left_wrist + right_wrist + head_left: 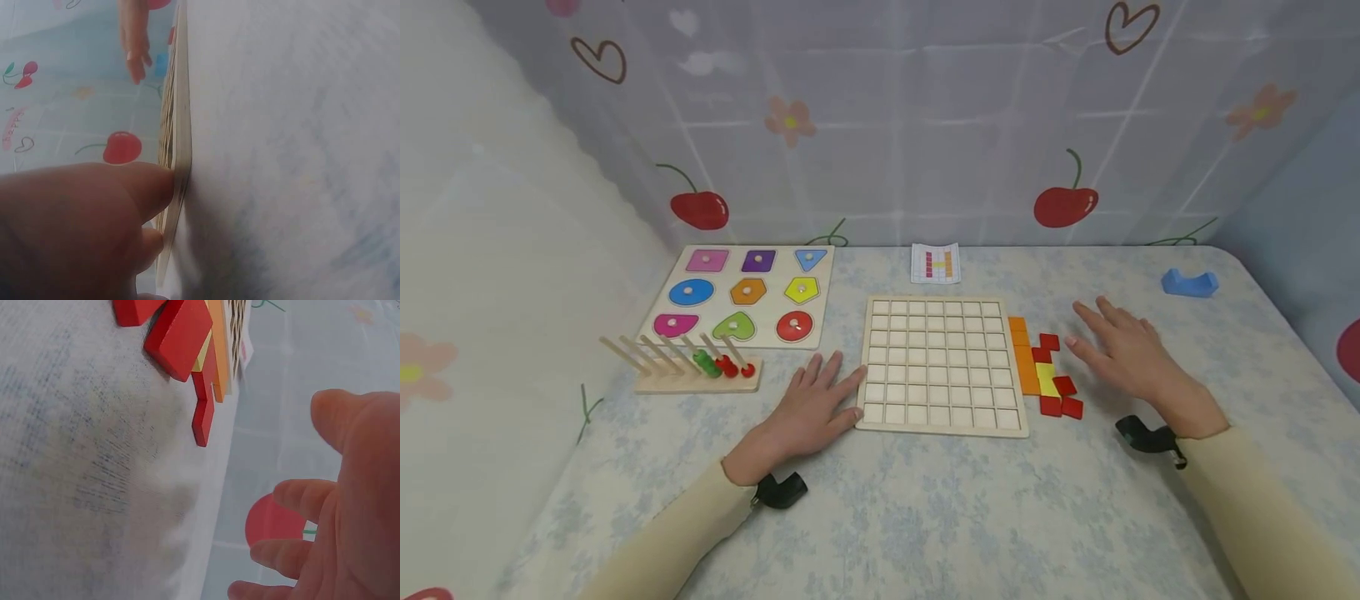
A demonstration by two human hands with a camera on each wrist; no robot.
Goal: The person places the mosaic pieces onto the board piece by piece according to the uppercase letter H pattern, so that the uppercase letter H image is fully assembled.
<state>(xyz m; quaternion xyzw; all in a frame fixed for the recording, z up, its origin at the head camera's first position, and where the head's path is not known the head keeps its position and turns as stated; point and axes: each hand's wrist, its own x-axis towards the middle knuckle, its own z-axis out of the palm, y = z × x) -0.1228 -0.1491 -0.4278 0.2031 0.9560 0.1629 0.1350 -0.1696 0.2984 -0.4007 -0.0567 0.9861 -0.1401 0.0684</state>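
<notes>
Against grid board (938, 367), left hand (811, 410) spread

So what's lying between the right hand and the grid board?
Orange tiles nearest the grid board, then yellow and red tiles toward the right hand; the head view shows this.

From above and behind the left fingers (850, 382) and right fingers (1091, 319), the head camera looks forward and down. Both wrist views, turned sideways, look low and close past their own fingers; all three share the grid board (937, 357) at the left fingertips.
</notes>
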